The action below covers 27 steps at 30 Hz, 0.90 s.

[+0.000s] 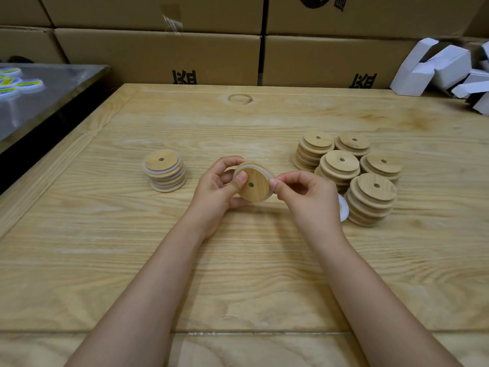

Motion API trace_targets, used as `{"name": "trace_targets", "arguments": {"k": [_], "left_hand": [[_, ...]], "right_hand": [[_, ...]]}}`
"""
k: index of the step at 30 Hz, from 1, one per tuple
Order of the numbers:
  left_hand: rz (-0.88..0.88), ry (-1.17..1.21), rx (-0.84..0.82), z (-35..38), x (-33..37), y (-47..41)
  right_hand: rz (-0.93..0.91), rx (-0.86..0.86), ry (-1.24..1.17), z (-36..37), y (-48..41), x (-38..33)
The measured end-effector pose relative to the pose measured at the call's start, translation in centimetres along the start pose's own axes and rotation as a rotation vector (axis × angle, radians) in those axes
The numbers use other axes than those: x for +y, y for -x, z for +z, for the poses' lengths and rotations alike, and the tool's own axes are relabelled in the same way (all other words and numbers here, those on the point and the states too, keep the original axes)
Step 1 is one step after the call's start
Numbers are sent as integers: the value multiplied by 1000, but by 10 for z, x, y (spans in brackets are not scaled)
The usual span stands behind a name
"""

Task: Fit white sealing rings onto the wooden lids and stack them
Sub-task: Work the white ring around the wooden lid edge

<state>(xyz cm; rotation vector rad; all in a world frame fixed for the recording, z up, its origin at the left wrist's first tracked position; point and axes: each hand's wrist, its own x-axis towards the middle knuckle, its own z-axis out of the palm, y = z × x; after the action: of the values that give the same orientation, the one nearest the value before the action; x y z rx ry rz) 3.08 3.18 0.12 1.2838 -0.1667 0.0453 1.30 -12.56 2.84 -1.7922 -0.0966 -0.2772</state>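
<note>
Both hands are up over the wooden table [238, 274], working one wooden lid [255, 188] between them. The lid is off the surface, tilted, with its flat face and centre hole toward the camera.

Left hand [219, 186]: fingers curled round the lid's left edge and back, thumb pressed flat on the face near the left rim. A firm hold.

Right hand [307, 197]: thumb and forefinger closed in a pinch at the lid's right rim, on the white sealing ring [266, 171], other fingers curled in. The ring shows as a white band along the lid's upper edge. Whether it is seated all the way round, can't tell.

Left of the lid, well apart: one finished stack [165, 172], with white rings visible between the wooden layers.

Right of the lid, just behind the right hand: five bare stacks [341, 168] clustered together and touching, no white showing.

Right of the lid, mostly hidden by the right hand and touching the nearest bare stack: some loose white rings [343, 207].

Beyond the lid, at the table's back edge: cardboard boxes [158, 56] stacked as a wall.

Far right of the lid: folded white cartons [439, 67] in a heap.

Far left of the lid: a metal surface [53, 83] with small round labelled items [29, 84], blurred.
</note>
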Motion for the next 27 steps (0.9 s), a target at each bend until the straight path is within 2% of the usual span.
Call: {"name": "trace_targets", "arguments": {"k": [7,14,17,22,27], "left_hand": [[41,-59,92,1,-2,-1],[-26,11,35,0,3,2],[-70,38,36,3,3,2],[-96,89,49,3,5,1],[-139,162,-13,4,4,2]], "right_hand": [[-26,-29,8,1,1,-1],[-45,-25,-16,0,1,-2],[-108,-6,-23,0,2,-2],[-237,-29,109,2,5,-1],[-163,-62,125,4,3,4]]}}
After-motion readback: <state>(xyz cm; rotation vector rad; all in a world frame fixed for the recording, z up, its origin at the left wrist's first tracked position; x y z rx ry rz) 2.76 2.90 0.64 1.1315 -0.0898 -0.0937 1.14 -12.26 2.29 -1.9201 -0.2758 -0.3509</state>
